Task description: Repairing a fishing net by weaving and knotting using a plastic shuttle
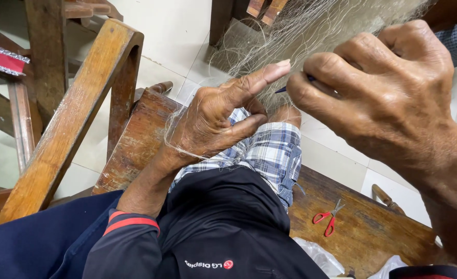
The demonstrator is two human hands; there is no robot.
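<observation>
Left hand [215, 121]: seen palm-side, half open; index finger stretched out towards the right, the other fingers curled inward. Pale strands of the net are draped across the palm and wrist and are pinched under the curled fingers.
Right hand [388, 101]: seen from the back, clenched into a tight pinch. A slim dark blue tool [290, 85] is gripped between thumb and fingers; only its short tip is shown, pointing at the left index fingertip and lying just beside it.
Fishing net [300, 36]: fine, whitish mesh, hung from the top of the view down to both hands; it is gathered at the left hand, well above the lap.
Wooden frame [76, 111]: worn, slanted beam at far left, apart from both hands.
Bench [140, 137]: scratched brown wood, sat upon; it is shown on both sides of the legs.
Shorts [269, 152]: blue-and-white check, directly below the left hand.
Jacket [218, 227]: dark, with a red stripe at the left cuff.
Scissors [327, 217]: small, red-handled, laid on the bench at the right, blades slightly apart, untouched and well apart from both hands.
</observation>
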